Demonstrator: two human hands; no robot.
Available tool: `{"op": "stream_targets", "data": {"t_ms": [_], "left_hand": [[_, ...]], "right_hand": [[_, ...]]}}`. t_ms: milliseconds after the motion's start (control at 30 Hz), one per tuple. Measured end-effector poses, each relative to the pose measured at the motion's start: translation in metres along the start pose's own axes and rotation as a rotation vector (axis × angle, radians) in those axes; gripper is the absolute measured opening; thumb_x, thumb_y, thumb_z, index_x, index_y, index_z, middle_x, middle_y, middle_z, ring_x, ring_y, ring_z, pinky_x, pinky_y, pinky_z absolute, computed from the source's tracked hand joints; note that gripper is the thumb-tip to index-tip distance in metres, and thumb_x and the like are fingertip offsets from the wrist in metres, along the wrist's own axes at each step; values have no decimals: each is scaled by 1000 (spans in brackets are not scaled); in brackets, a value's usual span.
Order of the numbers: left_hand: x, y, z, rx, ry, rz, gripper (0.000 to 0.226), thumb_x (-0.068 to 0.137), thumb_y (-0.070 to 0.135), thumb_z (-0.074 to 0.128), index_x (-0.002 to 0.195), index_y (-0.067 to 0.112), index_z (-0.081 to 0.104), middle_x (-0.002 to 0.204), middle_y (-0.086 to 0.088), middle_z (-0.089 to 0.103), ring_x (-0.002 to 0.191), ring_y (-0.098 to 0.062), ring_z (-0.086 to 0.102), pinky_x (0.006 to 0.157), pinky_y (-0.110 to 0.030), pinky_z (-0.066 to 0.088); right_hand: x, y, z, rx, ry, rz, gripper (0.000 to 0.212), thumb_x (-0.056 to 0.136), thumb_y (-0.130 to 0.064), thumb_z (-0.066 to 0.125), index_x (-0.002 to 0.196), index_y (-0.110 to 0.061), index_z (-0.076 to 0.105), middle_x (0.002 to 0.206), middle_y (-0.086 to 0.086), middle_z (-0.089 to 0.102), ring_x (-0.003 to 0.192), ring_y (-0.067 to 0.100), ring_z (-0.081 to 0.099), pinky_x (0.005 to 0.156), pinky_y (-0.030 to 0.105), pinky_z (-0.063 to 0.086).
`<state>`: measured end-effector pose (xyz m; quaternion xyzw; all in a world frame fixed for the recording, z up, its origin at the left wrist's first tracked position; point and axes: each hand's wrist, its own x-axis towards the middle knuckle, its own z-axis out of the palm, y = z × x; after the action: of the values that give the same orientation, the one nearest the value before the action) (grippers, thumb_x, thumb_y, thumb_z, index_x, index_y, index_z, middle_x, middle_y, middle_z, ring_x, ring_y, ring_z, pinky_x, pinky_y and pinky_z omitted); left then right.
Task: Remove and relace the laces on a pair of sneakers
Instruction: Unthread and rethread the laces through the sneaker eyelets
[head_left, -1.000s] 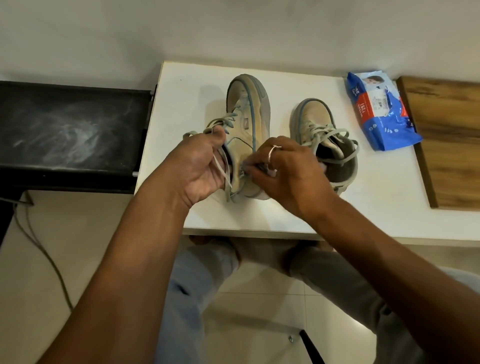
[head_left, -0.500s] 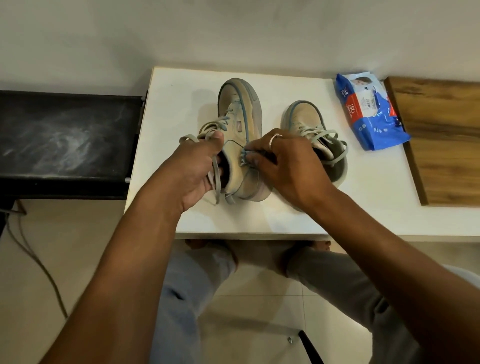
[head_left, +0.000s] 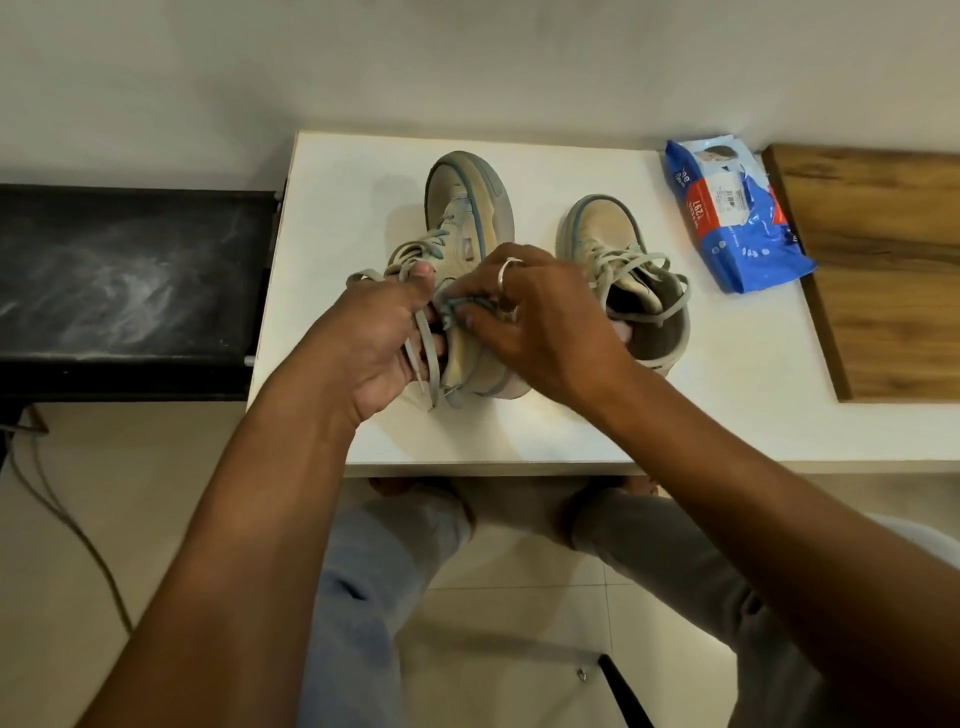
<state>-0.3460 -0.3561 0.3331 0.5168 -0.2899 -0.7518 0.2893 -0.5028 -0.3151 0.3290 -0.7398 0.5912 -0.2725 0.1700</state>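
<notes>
Bunching the lace at the tilted sneaker's top eyelets on the counter, the right hand is now pinching it, while the left hand is still gripping its loose strands; unlacing is only starting.

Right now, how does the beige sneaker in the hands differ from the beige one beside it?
The held beige sneaker is tilted on its side; the free beige sneaker stands upright. The left hand and right hand pinch the held one's grey lace; the free one is untouched, laces draped over its opening. Both have blue-grey trim.
</notes>
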Motion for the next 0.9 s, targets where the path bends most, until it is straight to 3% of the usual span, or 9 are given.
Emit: {"op": "stream_targets", "data": {"t_ms": [100,200,367,500,667,767,900], "left_hand": [[0,1,0,-16,-17,-8,27,103,26,44,118,12,62,104,-9,71,88,-21,70,83,-44,58],[-1,1,3,-29,-18,-30,29,103,28,46,123,12,59,110,-11,70,97,-24,70,83,-46,57],[-4,2,2,-59,-13,-30,32,103,27,44,129,13,57,115,-10,69,93,-22,71,70,-44,60],[-5,2,7,-60,-29,-43,35,103,28,44,132,12,56,119,-12,67,105,-25,66,89,-46,55],[-7,3,8,-66,-38,-47,33,104,28,43,129,12,58,120,-11,68,107,-25,67,90,-46,54],[-5,3,6,-50,-46,-55,34,104,30,43,129,13,58,121,-12,68,109,-28,66,91,-49,53],[-5,2,7,-39,-48,-52,34,103,32,43,126,12,60,117,-12,69,106,-28,68,90,-50,53]], "right_hand": [[2,-4,6,0,32,-8,22,90,-19,66,110,-19,75,102,1,69,96,15,60,80,33,54],[9,2,6,-34,121,53,20,90,-18,64,106,-19,76,99,2,70,93,17,61,79,37,54],[7,-5,6,-9,58,-12,20,91,-19,64,107,-16,75,100,3,69,94,18,61,79,33,53],[13,-1,1,-48,113,97,19,89,-23,64,101,-20,78,96,2,72,91,19,63,78,36,53],[14,-6,-6,-91,13,267,17,86,-29,65,96,-22,78,90,0,73,80,18,66,72,39,57],[16,-7,-14,-74,-54,325,14,84,-27,68,90,-19,78,82,0,72,74,17,65,67,34,56],[16,-7,-12,32,7,354,10,85,-26,72,90,-18,78,77,-5,69,74,13,65,66,27,52]]}}
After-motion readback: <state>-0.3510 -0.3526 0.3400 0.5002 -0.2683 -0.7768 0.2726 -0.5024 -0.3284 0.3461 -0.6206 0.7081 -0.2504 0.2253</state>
